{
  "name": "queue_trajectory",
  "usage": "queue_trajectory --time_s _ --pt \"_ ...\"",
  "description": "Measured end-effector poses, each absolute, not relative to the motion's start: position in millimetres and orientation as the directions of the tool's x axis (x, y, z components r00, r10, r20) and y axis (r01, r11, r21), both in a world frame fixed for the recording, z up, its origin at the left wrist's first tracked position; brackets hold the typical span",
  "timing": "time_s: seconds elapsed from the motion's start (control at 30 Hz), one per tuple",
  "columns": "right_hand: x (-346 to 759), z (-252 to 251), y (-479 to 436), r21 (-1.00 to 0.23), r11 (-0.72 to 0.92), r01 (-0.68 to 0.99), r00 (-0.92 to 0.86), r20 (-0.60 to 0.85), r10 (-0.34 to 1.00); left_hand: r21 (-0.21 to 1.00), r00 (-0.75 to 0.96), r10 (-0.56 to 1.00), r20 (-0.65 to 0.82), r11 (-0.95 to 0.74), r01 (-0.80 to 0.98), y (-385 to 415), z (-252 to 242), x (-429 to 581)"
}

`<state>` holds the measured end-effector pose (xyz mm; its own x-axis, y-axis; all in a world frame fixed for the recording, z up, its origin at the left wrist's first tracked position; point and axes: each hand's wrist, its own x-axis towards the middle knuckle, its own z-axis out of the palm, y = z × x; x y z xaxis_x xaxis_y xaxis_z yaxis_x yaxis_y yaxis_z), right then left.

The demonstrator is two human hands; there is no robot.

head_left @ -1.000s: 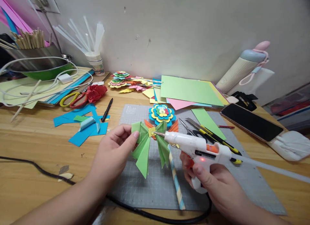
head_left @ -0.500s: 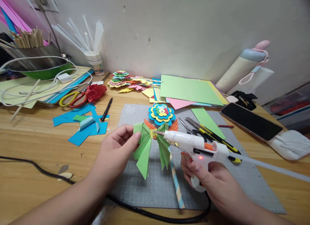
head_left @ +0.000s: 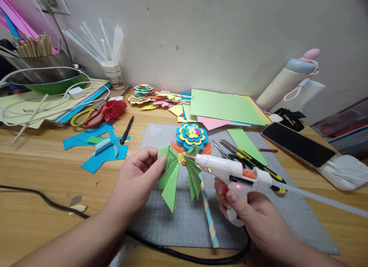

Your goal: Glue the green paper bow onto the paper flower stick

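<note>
My left hand (head_left: 143,175) pinches the left wing of a green folded paper bow (head_left: 171,186) between thumb and fingers. A small yellow band (head_left: 181,158) crosses the bow's middle, with a dab of glue on it. My right hand (head_left: 253,217) is wrapped round the handle of a white hot glue gun (head_left: 230,169), its red light lit. The gun's metal nozzle points left, close to the yellow band. Behind the bow lie a layered blue and yellow paper flower (head_left: 192,135), orange folded paper (head_left: 206,151) and a blue-and-cream striped paper stick (head_left: 211,221).
A grey cutting mat (head_left: 161,232) lies beneath. Right of the bow are scissors (head_left: 221,150), a yellow-black cutter (head_left: 255,163) and a phone (head_left: 299,143). Blue paper strips (head_left: 94,163) and a black pen (head_left: 127,129) sit left. A black cord (head_left: 172,252) crosses the front.
The glue gun's nozzle has shifted very slightly to the right on the yellow band, where a dab of glue now shows. Both hands keep their grips.
</note>
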<state>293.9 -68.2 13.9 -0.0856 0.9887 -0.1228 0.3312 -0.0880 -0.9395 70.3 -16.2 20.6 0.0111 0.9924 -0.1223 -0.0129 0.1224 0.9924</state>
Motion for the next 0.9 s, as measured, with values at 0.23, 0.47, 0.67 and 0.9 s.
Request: queue_trajectory --time_s 0.23,0.47,0.67,0.9 --pt "294.2 13.4 -69.9 -0.912 -0.117 0.393 -0.018 -0.135 0.991 0.994 0.002 0.994 -0.112 0.112 0.010 -16.9 23.0 70.7" --pt "292.6 15.7 -71.5 -0.898 -0.154 0.413 -0.019 -0.177 0.984 0.994 -0.018 0.994 -0.106 0.106 -0.019 -16.6 21.7 68.9" --pt "289.9 14.3 -71.8 -0.913 -0.124 0.389 -0.017 -0.141 0.990 0.996 -0.056 0.994 -0.091 0.089 -0.029 -15.6 23.1 69.7" --pt "293.5 8.0 -70.4 -0.934 -0.145 0.325 -0.016 -0.159 0.987 0.995 -0.190 0.979 -0.071 0.057 -0.077 -12.4 24.1 67.3"
